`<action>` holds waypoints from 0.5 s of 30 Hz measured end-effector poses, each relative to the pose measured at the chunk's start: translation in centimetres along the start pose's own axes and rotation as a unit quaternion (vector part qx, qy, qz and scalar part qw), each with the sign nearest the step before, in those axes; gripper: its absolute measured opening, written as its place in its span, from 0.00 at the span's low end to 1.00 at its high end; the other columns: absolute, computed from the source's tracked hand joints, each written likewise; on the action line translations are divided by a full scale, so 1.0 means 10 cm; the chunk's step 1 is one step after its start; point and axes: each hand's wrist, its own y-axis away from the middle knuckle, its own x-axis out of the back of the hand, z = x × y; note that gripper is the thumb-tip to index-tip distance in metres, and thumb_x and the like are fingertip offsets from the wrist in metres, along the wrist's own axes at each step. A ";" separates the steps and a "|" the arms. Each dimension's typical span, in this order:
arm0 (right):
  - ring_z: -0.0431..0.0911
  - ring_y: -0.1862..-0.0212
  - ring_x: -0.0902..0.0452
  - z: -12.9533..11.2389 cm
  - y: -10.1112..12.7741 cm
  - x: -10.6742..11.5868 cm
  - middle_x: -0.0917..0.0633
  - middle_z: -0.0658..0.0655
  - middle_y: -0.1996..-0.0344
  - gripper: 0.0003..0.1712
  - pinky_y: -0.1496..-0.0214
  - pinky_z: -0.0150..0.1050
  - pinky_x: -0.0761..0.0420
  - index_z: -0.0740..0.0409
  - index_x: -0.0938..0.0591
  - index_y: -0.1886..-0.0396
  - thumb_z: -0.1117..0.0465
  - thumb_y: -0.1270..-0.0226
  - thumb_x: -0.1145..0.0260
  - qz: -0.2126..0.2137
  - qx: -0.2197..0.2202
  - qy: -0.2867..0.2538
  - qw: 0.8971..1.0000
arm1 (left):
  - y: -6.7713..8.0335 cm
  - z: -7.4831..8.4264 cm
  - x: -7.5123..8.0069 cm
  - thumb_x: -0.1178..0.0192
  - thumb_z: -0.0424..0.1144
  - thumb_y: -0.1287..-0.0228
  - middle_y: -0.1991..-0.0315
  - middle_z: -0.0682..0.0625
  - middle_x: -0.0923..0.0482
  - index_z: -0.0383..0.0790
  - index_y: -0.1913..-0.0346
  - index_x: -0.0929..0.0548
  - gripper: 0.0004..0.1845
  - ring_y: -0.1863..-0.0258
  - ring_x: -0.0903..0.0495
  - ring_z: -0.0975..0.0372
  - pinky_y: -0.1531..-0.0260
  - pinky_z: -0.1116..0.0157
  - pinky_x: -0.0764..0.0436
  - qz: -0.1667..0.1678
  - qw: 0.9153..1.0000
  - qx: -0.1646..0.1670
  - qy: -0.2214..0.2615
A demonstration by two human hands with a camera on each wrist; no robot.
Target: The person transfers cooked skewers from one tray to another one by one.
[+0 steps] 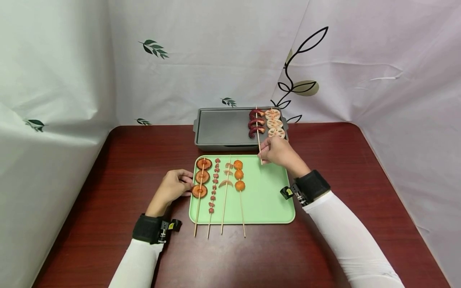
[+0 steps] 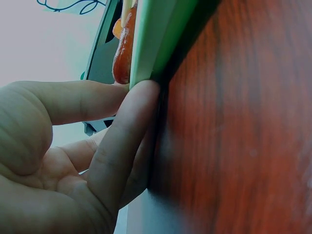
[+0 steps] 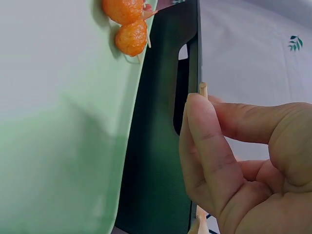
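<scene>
The left hand [image 1: 175, 185] presses curled fingers against the green tray's [image 1: 268, 200] left edge on the bench [image 1: 342, 160]. The right hand [image 1: 279, 152] pinches a skewer [image 1: 258, 140] whose food end lies on the grey pan [image 1: 223, 128], beside open tray space.

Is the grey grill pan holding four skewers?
No. The grey grill pan holds two: the sausage skewer and the lotus-root skewer.

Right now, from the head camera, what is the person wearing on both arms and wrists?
Both arms are covered in long white sleeves, left sleeve and right sleeve, reaching to the wrists. Each wrist carries a broad black wristband: the left wristband and the right wristband. A small black device with a yellow mark is clipped to each band. The left hand and right hand are bare, with no gloves.
</scene>
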 end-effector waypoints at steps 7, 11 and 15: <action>0.44 0.68 0.14 0.00 0.03 0.01 0.13 0.65 0.59 0.09 0.51 0.53 0.10 0.69 0.22 0.51 0.71 0.28 0.36 -0.005 0.003 -0.028 1.000 | 0.00 0.00 0.00 0.43 0.20 0.35 0.62 0.39 0.23 0.22 0.43 0.22 0.17 0.73 0.18 0.60 0.73 0.66 0.10 0.001 1.000 0.003 0.002; 0.45 0.66 0.13 -0.02 0.07 0.03 0.14 0.64 0.59 0.10 0.50 0.53 0.10 0.69 0.24 0.50 0.71 0.27 0.36 -0.011 0.003 -0.045 0.999 | 0.01 0.00 0.00 0.43 0.20 0.35 0.63 0.39 0.23 0.22 0.44 0.21 0.17 0.73 0.18 0.60 0.74 0.65 0.10 0.001 1.000 0.001 0.003; 0.46 0.67 0.14 -0.02 0.11 0.03 0.15 0.63 0.61 0.10 0.51 0.54 0.10 0.70 0.24 0.51 0.72 0.28 0.36 -0.018 0.010 -0.050 0.999 | 0.00 0.00 -0.01 0.43 0.21 0.35 0.63 0.40 0.23 0.23 0.44 0.21 0.17 0.73 0.18 0.60 0.73 0.65 0.10 0.000 1.000 0.001 0.001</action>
